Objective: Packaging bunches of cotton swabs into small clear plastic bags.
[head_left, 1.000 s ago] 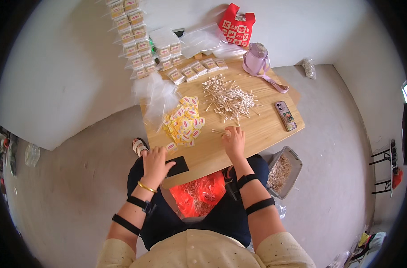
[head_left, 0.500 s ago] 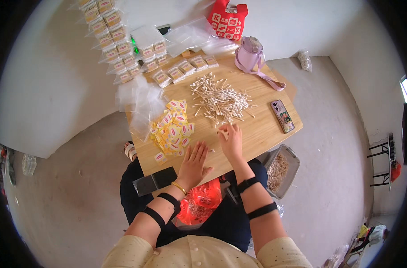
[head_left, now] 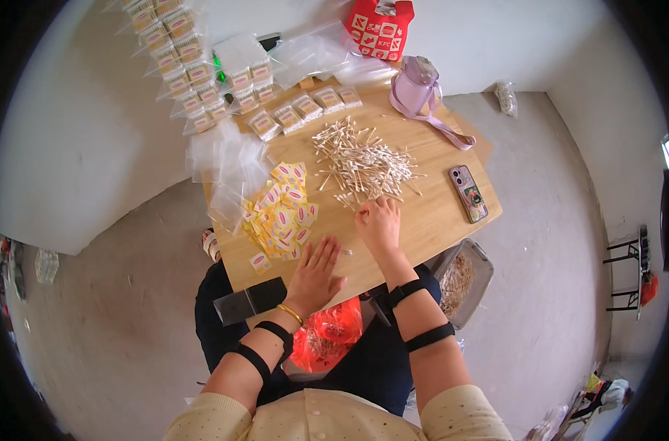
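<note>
A loose heap of white cotton swabs (head_left: 367, 163) lies in the middle of a light wooden table (head_left: 441, 220), seen from above. The person's right hand (head_left: 379, 226) is at the heap's near edge, fingers curled inward; whether it grips any swabs is hidden. The left hand (head_left: 314, 276) is spread palm-down near the table's front edge, fingers extended and close together; what may lie under it cannot be seen. A small pale tip, too small to identify, shows just right of its fingers.

Left of the heap is a pile of yellow-and-white cards (head_left: 281, 220), with clear plastic bags (head_left: 228, 163) beyond. Behind the swabs runs a row of filled packets (head_left: 307, 107); a tall stack of packets (head_left: 178, 66) rises at the far left. A lilac bottle (head_left: 415, 88) with a strap stands at the back right, and a phone (head_left: 469, 195) lies at the right edge. Below the table are a red plastic bag (head_left: 347, 327) and, to the right, a grey tub (head_left: 481, 278) holding pale scraps.
</note>
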Available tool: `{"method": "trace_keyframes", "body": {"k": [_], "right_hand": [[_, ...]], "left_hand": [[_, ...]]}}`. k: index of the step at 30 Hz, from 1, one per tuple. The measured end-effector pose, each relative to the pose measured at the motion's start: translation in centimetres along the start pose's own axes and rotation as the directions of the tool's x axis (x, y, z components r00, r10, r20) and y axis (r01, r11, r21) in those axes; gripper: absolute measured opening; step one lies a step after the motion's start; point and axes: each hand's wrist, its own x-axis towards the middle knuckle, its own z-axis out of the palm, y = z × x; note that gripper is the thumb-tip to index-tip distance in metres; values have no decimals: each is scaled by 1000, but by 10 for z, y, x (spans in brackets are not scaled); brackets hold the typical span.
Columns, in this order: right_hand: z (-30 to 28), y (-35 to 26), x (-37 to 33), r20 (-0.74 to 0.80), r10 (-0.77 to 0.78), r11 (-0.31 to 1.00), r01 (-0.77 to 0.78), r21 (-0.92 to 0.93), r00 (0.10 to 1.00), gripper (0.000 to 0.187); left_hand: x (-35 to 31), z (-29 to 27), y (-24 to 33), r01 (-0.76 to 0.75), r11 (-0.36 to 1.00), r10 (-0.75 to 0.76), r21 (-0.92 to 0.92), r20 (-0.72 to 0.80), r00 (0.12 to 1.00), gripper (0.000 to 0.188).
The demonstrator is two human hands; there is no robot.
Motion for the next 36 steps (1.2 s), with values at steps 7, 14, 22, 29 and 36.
{"method": "trace_keyframes", "body": {"k": [7, 14, 22, 29, 36], "right_hand": [[-12, 16, -19, 76, -130, 991, 126, 44, 989, 9], [-17, 18, -34, 89, -151, 974, 133, 183, 984, 10], [-23, 12, -37, 120, -134, 957, 97, 273, 984, 10], [-19, 3, -29, 59, -126, 966, 109, 235, 990, 26], [-11, 3, -29, 94, -138, 959, 110, 261, 986, 17]], "left_hand": [[1, -1, 1, 1, 1000, -1, 11, -3, 1000, 76], [0, 0, 1, 6, 1000, -7, 25, 6, 1000, 77], [-1, 1, -1, 8, 1000, -9, -10, -24, 1000, 78], [0, -1, 1, 19, 1000, -19, -9, -36, 999, 80], [1, -1, 3, 26, 1000, -26, 3, 17, 1000, 77]]}}
